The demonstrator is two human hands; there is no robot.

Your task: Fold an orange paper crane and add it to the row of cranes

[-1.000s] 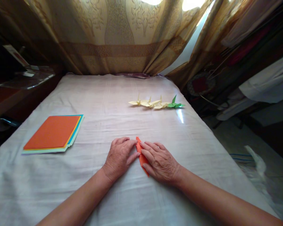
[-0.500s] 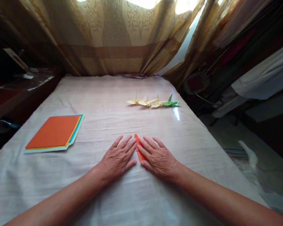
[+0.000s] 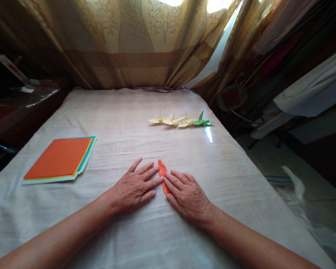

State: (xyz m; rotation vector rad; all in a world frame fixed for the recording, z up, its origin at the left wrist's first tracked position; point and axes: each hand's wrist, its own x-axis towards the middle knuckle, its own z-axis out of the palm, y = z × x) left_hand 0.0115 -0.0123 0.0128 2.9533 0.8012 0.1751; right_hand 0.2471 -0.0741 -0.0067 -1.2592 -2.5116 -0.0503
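Head view, the only one.

Item: folded orange paper piece, long and narrow, pointed at the far end, lying flat on the white cloth-covered table near the front middle. Its near end is hidden under the right hand.

Left hand: palm down, fingers spread flat and extended, fingertips touching the left edge of the paper. Nothing gripped; it presses rather than holds.

Right hand: palm down, fingers straight and together, laid across the paper's near right part. Likewise flat, nothing closed around anything.

Handling, as I judge it: very light, thin, creased in several layers, so stiffer along the folds than a loose sheet, yet easily crushed or bent off line. It should slide readily on the cloth. Best taken by a pinch at the long edges or the thick middle, sparing the fine tip.

Also present: stack of coloured paper sheets, orange on top, well to the left; row of pale yellow paper cranes with one green paper crane at its right end, farther back; patterned curtain behind the table.
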